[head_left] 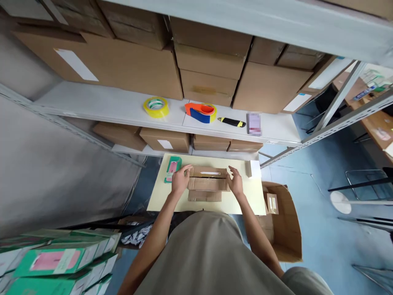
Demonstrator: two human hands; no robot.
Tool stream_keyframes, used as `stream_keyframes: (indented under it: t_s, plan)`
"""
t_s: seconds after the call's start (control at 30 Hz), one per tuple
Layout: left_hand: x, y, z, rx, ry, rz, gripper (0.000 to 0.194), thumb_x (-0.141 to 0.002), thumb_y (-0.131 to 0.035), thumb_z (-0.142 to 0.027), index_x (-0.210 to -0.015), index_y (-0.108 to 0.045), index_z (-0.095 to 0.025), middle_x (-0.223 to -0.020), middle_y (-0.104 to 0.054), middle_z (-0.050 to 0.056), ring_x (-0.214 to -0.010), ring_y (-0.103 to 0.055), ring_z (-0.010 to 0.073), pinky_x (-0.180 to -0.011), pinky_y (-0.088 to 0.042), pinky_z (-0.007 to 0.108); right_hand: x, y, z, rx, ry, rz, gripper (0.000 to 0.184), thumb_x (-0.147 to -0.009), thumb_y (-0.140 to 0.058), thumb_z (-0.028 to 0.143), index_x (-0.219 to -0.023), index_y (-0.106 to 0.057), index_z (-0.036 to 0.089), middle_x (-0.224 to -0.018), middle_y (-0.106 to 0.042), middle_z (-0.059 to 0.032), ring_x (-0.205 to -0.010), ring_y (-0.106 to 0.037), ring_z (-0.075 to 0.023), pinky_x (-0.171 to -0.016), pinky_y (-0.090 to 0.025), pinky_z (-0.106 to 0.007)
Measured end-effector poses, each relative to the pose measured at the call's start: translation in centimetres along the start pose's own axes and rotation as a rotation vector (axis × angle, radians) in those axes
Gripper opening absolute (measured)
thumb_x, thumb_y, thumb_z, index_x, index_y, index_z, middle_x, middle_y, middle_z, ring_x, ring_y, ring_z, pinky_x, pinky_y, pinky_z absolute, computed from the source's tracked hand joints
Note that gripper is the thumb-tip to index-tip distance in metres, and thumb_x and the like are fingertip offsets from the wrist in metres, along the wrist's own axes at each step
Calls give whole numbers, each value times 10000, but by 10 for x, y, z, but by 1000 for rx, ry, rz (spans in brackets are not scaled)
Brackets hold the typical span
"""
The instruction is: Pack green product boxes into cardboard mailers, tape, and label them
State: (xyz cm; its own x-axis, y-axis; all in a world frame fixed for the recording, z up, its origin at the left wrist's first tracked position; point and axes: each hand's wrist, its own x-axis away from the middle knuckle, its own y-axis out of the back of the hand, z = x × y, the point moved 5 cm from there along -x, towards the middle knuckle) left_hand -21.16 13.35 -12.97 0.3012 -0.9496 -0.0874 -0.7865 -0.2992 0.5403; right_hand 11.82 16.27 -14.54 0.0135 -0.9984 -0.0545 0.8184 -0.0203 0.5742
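"Step in hand?"
"Judged: handling of the carton (208,184), which lies on the table (172,201) between left hand (180,180) and right hand (235,182)."
"Grip?"
"Hands apart, one at each end; whether fingers clamp the cardboard, cannot tell."
"Next move calls for?"
"Likely even steadying at both ends."
"Condition?"
"Plain brown, creased; white strip (210,173) on the far part, dark gap across, near flap (204,196) spread outward."
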Motion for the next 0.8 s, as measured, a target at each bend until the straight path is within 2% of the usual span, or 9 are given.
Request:
stream_keyframes:
  t_s: [0.07,0.17,0.23,0.3,0.37,0.47,0.6,0.8]
  plan:
    - [-9,7,-20,68,-17,-37,199,-1033,-697,-346,-1114,-858,-260,-1159,-906,77,-1046,-879,296,-1003,-680,420,-10,11,23,-30,26,0,582,-1082,-523,603,-1380,-789,179,-1390,-828,-229,-1192,-831,-350,-1066,-675,-520]
    - [-20,17,-52,150,-23,-83,247,-1013,-748,-476,-939,-821,-252,-847,-860,30,-684,-787,213,-740,-625,323,-22,24,60,-73,21,24,600,-1073,-559,670,-1324,-817,191,-976,-881,-132,-930,-851,-302,-923,-666,-424]
    - [-23,26,-74,156,-69,-127,408,-1018,-741,-558,-763,-711,-242,-612,-698,-20,-527,-611,154,-626,-509,284,-25,29,84,-101,19,34,633,-1058,-579,736,-1249,-840,193,-719,-785,-50,-722,-787,-259,-789,-618,-358]
    - [-22,34,-95,144,-140,-193,599,-1035,-702,-601,-613,-491,-232,-505,-473,-49,-498,-432,118,-579,-384,278,-23,32,105,-127,38,17,666,-1038,-584,798,-1130,-857,198,-570,-625,21,-568,-653,-208,-659,-518,-311]
    - [-18,40,-111,155,-197,-236,687,-1055,-654,-594,-592,-303,-227,-518,-312,-54,-526,-299,106,-565,-284,293,-20,34,122,-146,71,-10,682,-1015,-591,838,-1004,-847,206,-528,-466,67,-505,-489,-164,-589,-401,-294]
    - [-11,44,-124,201,-243,-251,662,-1046,-638,-530,-617,-233,-227,-566,-233,-53,-558,-234,106,-574,-241,305,-12,35,139,-174,117,-19,681,-1002,-595,856,-883,-802,218,-559,-353,80,-531,-331,-138,-578,-310,-296]
    - [-4,45,-130,235,-279,-244,588,-1001,-646,-432,-629,-238,-232,-581,-230,-58,-556,-235,105,-576,-249,303,-6,38,152,-200,145,11,673,-1020,-581,845,-810,-756,230,-585,-320,70,-565,-283,-140,-587,-285,-310]
    - [1,48,-136,283,-307,-239,566,-979,-647,-372,-652,-204,-239,-603,-191,-59,-556,-208,107,-551,-235,297,-4,39,160,-226,148,44,659,-1033,-583,818,-724,-675,243,-594,-301,62,-585,-277,-144,-600,-278,-321]
